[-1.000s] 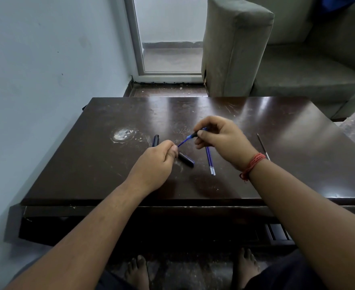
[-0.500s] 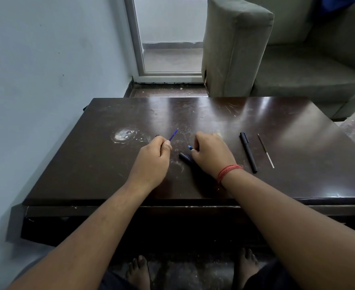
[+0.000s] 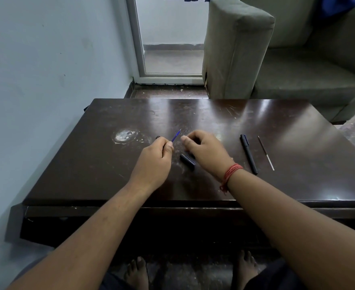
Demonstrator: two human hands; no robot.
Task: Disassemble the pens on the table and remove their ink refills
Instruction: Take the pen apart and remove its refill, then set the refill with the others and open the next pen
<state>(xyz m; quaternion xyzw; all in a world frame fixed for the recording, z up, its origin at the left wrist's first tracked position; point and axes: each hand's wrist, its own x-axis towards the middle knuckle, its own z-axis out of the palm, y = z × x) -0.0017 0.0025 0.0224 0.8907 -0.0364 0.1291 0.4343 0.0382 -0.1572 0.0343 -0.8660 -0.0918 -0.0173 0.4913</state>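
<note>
My left hand (image 3: 153, 160) is closed around a thin blue ink refill (image 3: 176, 136), whose tip sticks up and away past my thumb. My right hand (image 3: 205, 152) rests low over the table (image 3: 88, 174) with its fingers curled down, and whatever is under them is hidden. A short black pen piece (image 3: 187, 162) lies between my hands, partly under the right one. The end of another small black piece (image 3: 157, 137) peeks out behind my left knuckles. To the right lie a whole black pen (image 3: 248, 153) and a thin dark refill (image 3: 266, 152).
The dark table has a white scuff (image 3: 124, 136) at its left. A pale wall runs along the left side. A grey sofa (image 3: 239, 49) stands beyond the far edge, beside a glass door (image 3: 170, 38). My bare feet show below the table.
My hands pulled apart, leaving the blue refill in my left hand. My right hand dropped to the table, uncovering the black pen; the blue-tipped piece by its fingers no longer shows.
</note>
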